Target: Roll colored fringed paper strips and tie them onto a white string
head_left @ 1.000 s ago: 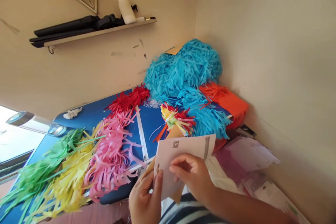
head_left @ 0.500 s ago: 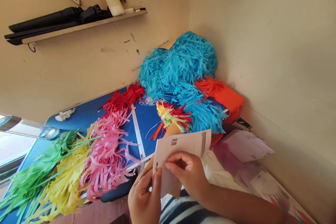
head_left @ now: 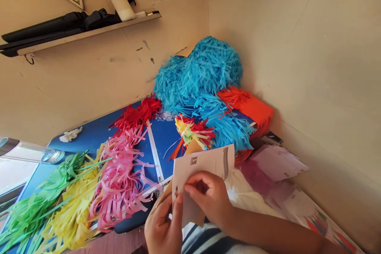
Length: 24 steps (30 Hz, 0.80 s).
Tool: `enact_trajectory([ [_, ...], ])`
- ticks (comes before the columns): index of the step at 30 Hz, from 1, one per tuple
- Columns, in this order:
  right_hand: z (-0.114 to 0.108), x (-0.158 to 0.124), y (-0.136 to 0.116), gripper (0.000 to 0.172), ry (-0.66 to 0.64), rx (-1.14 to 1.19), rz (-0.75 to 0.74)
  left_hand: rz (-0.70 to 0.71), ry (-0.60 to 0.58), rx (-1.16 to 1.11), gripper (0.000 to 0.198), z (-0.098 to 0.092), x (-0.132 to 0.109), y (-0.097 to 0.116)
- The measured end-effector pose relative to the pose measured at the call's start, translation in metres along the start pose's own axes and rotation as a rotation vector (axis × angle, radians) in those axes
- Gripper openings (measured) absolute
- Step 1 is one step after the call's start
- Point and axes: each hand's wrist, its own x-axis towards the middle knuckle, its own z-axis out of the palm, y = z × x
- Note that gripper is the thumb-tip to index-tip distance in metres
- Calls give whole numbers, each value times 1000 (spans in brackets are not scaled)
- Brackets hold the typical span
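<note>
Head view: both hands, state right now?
Left hand: closed, holding the white paper with a brown sheet behind it.
Right hand: pinched closed in front of the paper; can't tell if it grips anything.

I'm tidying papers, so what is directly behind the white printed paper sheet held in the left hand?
Brown card or paper shows past the top, left and bottom edges of the sheet. Whatever lies between is covered.
</note>
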Motion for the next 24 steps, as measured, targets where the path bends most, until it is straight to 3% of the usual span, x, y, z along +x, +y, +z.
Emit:
enact_trajectory([
  [2, 0, 2, 2, 6, -10, -13, 18, -16, -1, 8, 27, 0, 1, -1],
  [4, -5, 6, 7, 21, 7, -66, 42, -45, -7, 33, 28, -1, 2, -2],
  [6, -14, 11, 12, 33, 61, -172, 70, -77, -8, 55, 29, -5, 3, -3],
  [8, -25, 16, 14, 32, 140, -320, 54, -98, 3, 70, 31, -8, 4, -4],
  [10, -33, 18, 12, 36, 227, -455, -118, -87, -10, 74, 31, -11, 5, -2],
  [13, -36, 22, -2, 61, 259, -613, -556, -2, -105, 42, 32, -12, 6, 1],
  [14, -37, 25, -8, 70, 248, -652, -639, 25, -130, 43, 31, -13, 6, 1],
  [16, -42, 34, -17, 77, 234, -700, -666, 53, -152, 77, 29, -17, 8, -3],
  [18, -54, 45, -22, 78, 177, -681, -619, 39, -162, 131, 29, -24, 11, -10],
  [20, -70, 57, -26, 76, 32, -600, -580, 29, -178, 150, 30, -34, 17, -16],
  [24, -94, 80, -41, 59, -340, -373, -358, 220, -301, 77, 21, -56, 35, -16],
])
